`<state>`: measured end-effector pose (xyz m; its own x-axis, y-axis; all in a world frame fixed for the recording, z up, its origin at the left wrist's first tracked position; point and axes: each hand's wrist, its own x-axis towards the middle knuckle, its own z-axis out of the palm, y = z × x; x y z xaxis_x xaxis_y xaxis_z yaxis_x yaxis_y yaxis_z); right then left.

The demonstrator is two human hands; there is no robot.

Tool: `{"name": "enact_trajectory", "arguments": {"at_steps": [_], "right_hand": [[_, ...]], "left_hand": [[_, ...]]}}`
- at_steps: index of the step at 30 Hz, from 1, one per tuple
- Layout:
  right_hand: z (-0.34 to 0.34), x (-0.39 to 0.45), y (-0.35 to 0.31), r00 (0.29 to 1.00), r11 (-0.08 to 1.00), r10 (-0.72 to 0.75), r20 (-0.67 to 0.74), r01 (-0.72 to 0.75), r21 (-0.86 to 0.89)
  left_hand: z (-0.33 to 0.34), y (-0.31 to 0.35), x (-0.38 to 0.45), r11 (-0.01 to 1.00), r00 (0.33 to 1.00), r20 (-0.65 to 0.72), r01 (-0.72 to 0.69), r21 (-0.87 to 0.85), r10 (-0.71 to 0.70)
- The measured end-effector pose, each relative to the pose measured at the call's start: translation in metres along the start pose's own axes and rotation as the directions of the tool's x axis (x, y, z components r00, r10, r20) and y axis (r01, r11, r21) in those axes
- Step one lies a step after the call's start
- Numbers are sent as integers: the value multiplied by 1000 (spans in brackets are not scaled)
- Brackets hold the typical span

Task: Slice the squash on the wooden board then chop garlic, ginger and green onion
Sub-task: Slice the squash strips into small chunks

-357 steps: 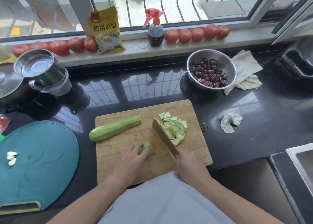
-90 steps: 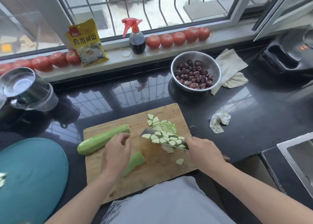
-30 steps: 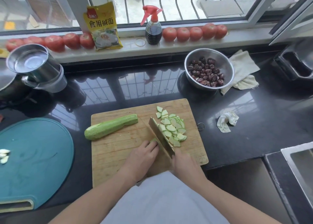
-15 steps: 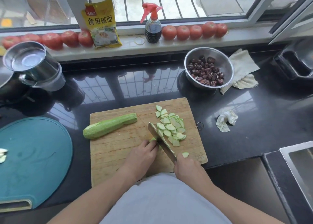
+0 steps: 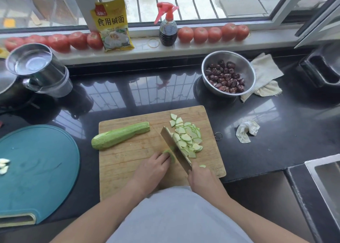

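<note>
Head view: left hand [image 5: 152,169] fingers pinch squash stub [image 5: 170,153]; right hand [image 5: 201,178] grips knife [image 5: 174,148] near board edge [image 5: 219,161].

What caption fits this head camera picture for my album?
Right hand slices squash with a knife on the wooden board while the left hand steadies the piece.

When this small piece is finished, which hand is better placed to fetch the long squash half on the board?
Probably the left hand. It holds only the small squash piece, and the long squash half lies on its side. The right hand grips the knife.
</note>
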<state>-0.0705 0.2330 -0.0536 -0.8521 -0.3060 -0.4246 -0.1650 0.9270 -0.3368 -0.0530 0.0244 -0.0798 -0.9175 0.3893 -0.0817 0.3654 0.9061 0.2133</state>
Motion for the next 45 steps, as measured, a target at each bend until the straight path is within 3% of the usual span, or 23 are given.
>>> {"name": "enact_trajectory", "arguments": {"at_steps": [14, 24, 32, 37, 45], "right_hand": [[13, 6, -8, 999, 990, 14, 43, -8, -141], [0, 13, -10, 1000, 999, 9, -4, -8, 44], [-3, -2, -10, 997, 989, -71, 14, 72, -133], [2, 1, -14, 1000, 982, -30, -4, 29, -185], [12, 26, -19, 997, 999, 51, -53, -50, 15]], "left_hand": [[-2, 3, 2, 1000, 1000, 22, 8, 20, -8], [-6, 4, -3, 1000, 1000, 13, 16, 10, -16], [-3, 5, 0, 1000, 1000, 19, 16, 16, -16], [-7, 6, 0, 1000, 998, 54, 27, 13, -28], [-14, 6, -1, 1000, 997, 69, 29, -8, -29]]}}
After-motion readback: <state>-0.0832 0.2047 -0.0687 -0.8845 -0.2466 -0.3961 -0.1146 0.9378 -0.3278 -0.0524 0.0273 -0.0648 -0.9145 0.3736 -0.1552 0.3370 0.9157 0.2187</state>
